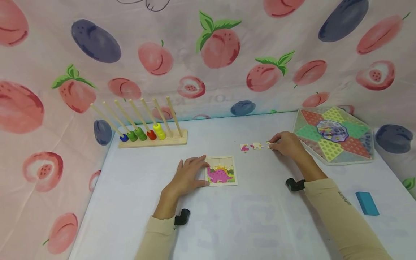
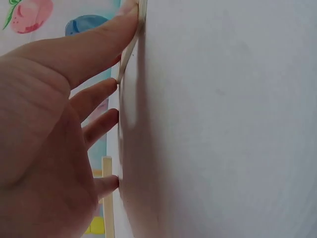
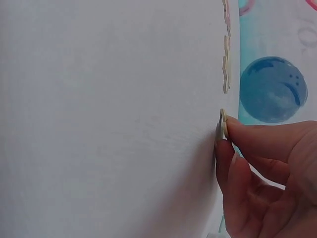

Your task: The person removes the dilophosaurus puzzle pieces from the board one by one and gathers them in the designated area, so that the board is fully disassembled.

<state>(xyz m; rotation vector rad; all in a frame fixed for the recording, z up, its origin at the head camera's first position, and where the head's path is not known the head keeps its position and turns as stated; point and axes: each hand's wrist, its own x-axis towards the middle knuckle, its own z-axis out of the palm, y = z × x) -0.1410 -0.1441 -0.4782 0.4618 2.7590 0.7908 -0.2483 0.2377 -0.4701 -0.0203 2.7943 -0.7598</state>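
Right hand (image 1: 286,144) nearly closed, thumb and fingertips pinching a small puzzle piece (image 3: 225,128). Left hand (image 1: 187,177) spread wide, thumb and fingers touching the left side of the square puzzle frame (image 1: 224,184), bracing rather than lifting it.

Surroundings, big to small: fruit-print cloth (image 1: 182,29) behind, white table (image 1: 260,224) in front. Star-pattern board (image 1: 332,130) at far right, just beyond the right forearm. Bead rack (image 1: 172,139) at far left, beads on five of its pegs. Frame lies flat near the middle of the table, pink dinosaur partly assembled, bare wood along its top. Blue block (image 1: 367,203) at right, well apart from the work. Smallest: a pink loose piece (image 1: 244,147) and a pale loose piece (image 1: 256,146), in a row between frame and right hand.

Pinched piece is at the right end of that row. Wrist view catches it edge-on, so can't tell if it's fully off the table.

Doing it well, my read: grip by the edges so the print shows, lift clear of the neighbours, don't drag through the row. Light left-hand pressure should do; a hard push could skid the frame or jog the seated pieces.
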